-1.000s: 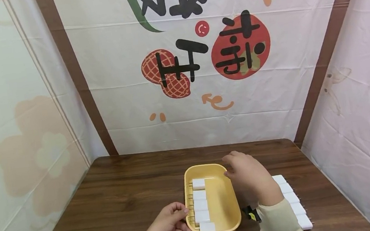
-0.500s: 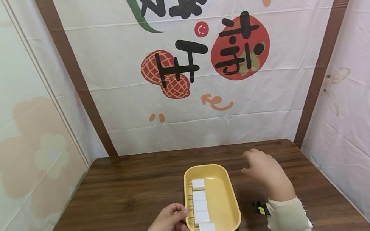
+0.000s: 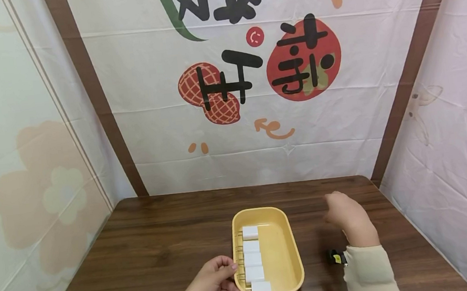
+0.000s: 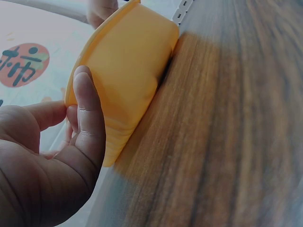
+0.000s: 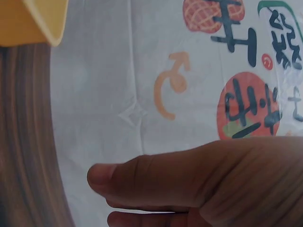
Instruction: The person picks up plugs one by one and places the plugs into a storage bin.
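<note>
A yellow tray (image 3: 277, 255) stands on the table, with several white charger plugs (image 3: 253, 260) lined along its left side, metal prongs toward the left wall. My left hand (image 3: 216, 282) pinches the tray's left rim between thumb and fingers; the left wrist view shows the tray wall (image 4: 128, 66) beside the thumb. To the right of the tray, my right hand (image 3: 350, 216) hovers over the table, and nothing shows in its fingers. In the right wrist view its thumb (image 5: 142, 182) lies extended above loosely bent fingers. More white plugs with slots (image 4: 182, 10) show beyond the tray in the left wrist view.
The brown wooden table (image 3: 161, 230) is bordered by printed cloth walls (image 3: 163, 139) at the back and both sides. A black device with a yellow label (image 3: 337, 257) is worn at the right wrist. In the head view the right sleeve (image 3: 369, 269) covers the table's right part.
My right hand has moved from the tray's far right rim away to the right, and its arm now covers the row of plugs there. My left hand stays on the tray.
</note>
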A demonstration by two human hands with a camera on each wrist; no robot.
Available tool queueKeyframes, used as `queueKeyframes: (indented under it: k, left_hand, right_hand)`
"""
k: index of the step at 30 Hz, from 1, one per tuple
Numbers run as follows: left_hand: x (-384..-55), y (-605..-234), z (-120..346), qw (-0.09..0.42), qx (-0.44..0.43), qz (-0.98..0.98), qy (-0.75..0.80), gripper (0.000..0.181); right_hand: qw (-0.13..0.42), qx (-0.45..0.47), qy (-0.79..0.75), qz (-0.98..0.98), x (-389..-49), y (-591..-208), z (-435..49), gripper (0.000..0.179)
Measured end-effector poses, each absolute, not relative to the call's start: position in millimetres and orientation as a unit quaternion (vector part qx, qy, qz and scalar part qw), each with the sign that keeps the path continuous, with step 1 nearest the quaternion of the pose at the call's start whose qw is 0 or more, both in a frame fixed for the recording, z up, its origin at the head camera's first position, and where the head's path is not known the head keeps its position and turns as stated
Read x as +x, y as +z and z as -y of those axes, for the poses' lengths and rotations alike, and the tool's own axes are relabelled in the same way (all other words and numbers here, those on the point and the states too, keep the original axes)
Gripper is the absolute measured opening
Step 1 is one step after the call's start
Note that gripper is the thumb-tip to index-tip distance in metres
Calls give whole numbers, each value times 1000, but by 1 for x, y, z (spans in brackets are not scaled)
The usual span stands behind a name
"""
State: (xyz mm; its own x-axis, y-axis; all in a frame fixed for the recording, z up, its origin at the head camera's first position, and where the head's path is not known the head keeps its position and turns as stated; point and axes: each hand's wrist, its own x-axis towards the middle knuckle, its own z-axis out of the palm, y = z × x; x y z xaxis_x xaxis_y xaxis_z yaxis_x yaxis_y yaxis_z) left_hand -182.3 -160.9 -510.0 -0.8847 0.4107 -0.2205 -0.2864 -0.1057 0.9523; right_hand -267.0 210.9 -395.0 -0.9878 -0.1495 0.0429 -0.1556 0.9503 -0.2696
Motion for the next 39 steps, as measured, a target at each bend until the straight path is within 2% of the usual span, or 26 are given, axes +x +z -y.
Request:
queueKeyframes:
  k: [11,22,29,39]
  left_hand:
    - [-181,-509,160,237,48,-625,742,29]
    - [-181,-508,161,236,50,-626,741,29]
    - [-181,-507,159,237,47,-628,740,29]
    - [-182,-508,160,239,45,-625,742,29]
  right_hand:
    - [-30,37,148,988,-276,-413,-229,49]
    - [-44,5,154,987,-282,-427,-237,47]
    - [-43,-3,139,989,-286,-434,-241,33]
    - [-52,-5,137,989,-287,-437,-241,24]
